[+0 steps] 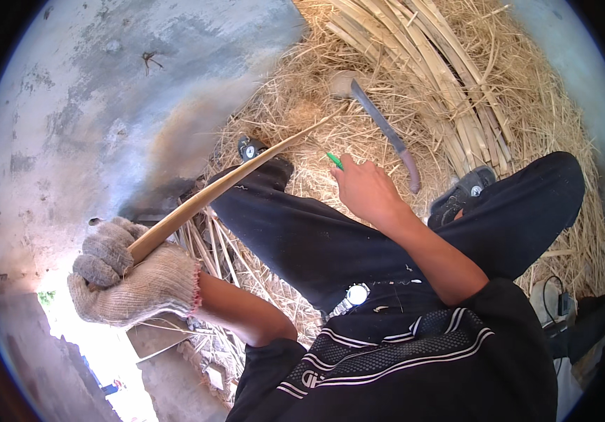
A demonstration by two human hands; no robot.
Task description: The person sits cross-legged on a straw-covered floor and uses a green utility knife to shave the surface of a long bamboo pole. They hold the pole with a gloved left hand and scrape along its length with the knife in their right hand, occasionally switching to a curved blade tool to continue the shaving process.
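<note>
Head view: The thick end of a tapered pale strip (225, 186) is gripped in the closed fist of the gloved left hand (133, 281). The strip is angled across the left leg (274, 211), its thin tip pointed away from the body. A small green tool (335, 160) is pinched in the bare right hand (372, 193), near the strip's thin portion; whether contact is made cannot be told. Beyond, a machete (380, 123) is laid on the shavings (302, 102), beside bundled strips (457, 91).
</note>
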